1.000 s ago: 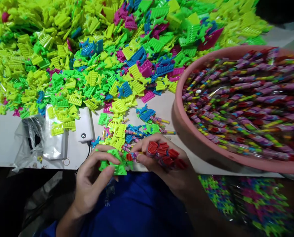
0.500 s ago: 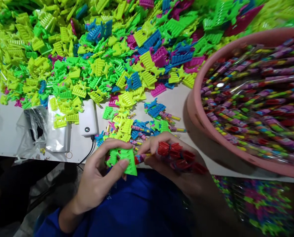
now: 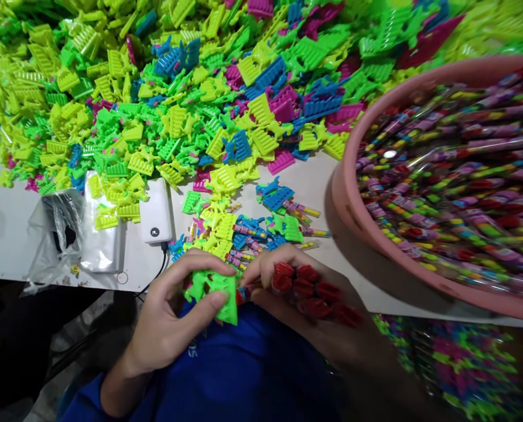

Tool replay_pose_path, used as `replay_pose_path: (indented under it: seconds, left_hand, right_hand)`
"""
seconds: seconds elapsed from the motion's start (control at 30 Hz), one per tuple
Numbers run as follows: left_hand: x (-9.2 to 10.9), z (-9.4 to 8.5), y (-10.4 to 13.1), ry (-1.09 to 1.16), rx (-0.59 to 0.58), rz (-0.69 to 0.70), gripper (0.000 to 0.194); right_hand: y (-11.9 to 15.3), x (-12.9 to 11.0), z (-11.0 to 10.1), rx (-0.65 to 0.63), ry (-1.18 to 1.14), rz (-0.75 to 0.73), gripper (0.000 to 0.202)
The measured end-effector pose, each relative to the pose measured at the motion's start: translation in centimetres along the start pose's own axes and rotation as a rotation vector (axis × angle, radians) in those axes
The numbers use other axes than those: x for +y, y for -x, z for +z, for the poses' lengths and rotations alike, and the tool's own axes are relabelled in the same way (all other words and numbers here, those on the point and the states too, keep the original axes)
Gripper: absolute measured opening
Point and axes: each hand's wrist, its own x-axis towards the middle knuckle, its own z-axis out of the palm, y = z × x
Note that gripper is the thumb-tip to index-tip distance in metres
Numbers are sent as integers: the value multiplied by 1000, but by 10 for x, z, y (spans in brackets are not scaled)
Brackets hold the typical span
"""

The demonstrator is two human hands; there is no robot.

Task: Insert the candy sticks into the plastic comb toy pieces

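Note:
Between its thumb and fingers, my left hand (image 3: pixel 167 316) grips a bright green plastic piece (image 3: pixel 228 298). My right hand (image 3: pixel 291 305), just to its right, is wrapped round several candy tubes with red ends (image 3: pixel 307 288). One tube's red and blue end (image 3: pixel 243 293) pokes out from the right fingertips and meets the green piece's right edge; whether it is inserted I cannot tell. Just beyond the hands lie blue pieces (image 3: pixel 275 194) and yellow pieces with candy tubes (image 3: pixel 316 232) beside or in them.
A large pile of yellow, green, blue and pink plastic pieces (image 3: pixel 173 123) covers the back. At right stands a pink basin (image 3: pixel 353 193) full of candy tubes. A white power bank (image 3: pixel 156 211) with a cable and plastic-wrapped packs (image 3: pixel 101 246) lie at left.
Both hands have shifted slightly left and down with the green piece and the tubes. The red ends in my right hand have turned a little. Less of the tube between the hands shows.

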Motion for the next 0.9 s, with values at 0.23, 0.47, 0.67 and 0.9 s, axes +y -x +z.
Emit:
replay_pose_path:
  seconds: [0.23, 0.47, 0.67, 0.9]
  left_hand:
    - [4, 1, 4, -16, 33, 18, 29]
    - [9, 4, -2, -158, 70, 28, 21]
    - [-3, 6, -3, -301, 77, 68, 23]
    - [-40, -40, -12, -649, 291, 70, 43]
  right_hand:
    - [7, -8, 4, 25, 42, 14, 15]
    - [14, 0, 4, 26, 175, -61, 24]
    - [9, 9, 1, -38, 418, -138, 36]
    - [4, 36, -24, 73, 573, 41, 15]
